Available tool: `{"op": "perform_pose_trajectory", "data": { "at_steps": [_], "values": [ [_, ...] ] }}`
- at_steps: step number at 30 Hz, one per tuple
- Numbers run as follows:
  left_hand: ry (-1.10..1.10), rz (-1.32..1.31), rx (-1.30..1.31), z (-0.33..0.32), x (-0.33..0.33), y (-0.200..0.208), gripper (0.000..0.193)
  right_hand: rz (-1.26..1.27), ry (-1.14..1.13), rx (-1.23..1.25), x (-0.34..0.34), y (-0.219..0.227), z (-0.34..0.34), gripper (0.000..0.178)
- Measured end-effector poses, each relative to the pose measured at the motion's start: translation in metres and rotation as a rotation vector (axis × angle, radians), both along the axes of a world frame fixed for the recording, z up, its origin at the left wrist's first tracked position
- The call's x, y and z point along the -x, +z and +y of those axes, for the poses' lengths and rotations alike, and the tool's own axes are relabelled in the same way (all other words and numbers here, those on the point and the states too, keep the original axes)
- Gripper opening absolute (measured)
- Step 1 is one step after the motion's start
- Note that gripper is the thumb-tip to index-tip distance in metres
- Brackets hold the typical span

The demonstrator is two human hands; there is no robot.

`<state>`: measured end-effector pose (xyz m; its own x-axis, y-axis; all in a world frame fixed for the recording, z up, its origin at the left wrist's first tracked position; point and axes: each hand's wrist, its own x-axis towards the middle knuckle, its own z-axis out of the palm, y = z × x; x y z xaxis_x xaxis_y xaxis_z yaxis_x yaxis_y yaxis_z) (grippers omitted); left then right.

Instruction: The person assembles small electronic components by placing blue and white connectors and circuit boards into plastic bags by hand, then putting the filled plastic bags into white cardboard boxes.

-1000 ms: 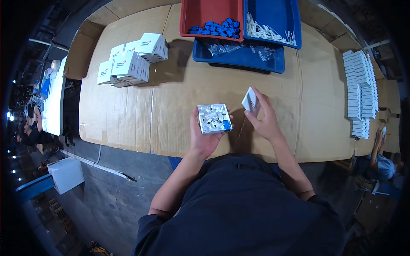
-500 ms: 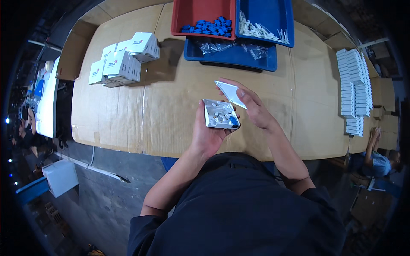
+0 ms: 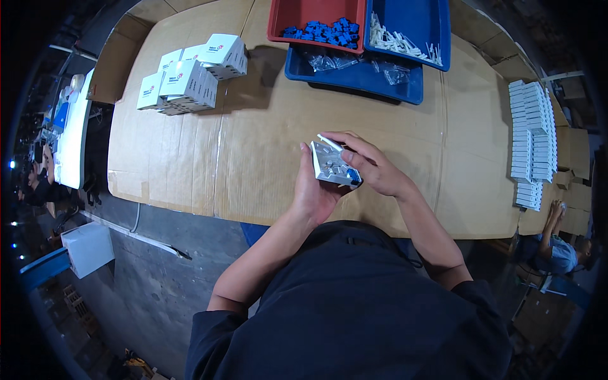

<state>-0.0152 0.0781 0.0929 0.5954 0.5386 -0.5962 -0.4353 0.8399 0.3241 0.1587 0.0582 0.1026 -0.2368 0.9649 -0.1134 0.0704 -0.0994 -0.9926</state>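
Red tray (image 3: 297, 14), blue trays (image 3: 421, 22), white boxes (image 3: 187, 79), brown cardboard tabletop (image 3: 253, 145).

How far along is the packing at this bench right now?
Done: a cluster of closed white boxes sits at the table's far left. In hand: the left hand holds a square white part while the right hand works at its top. Left: rows of flat white pieces stacked at the right.

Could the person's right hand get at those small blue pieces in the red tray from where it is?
Probably yes, once freed: the right hand is busy on the white square part, but only bare cardboard lies between it and the blue pieces in the open red tray.
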Motion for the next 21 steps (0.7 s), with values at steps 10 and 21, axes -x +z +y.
{"op": "perform_pose_trajectory", "data": {
  "at_steps": [10, 21],
  "values": [
    [-0.045, -0.004, 0.055, -0.004, 0.0, -0.019, 0.067, 0.056, 0.085, 0.032, -0.001, -0.013, -0.005, 0.051],
    [-0.091, 0.029, 0.13, -0.013, -0.005, -0.021, 0.062, 0.014, 0.02, 0.029, -0.004, -0.035, -0.02, 0.053]
  ]
}}
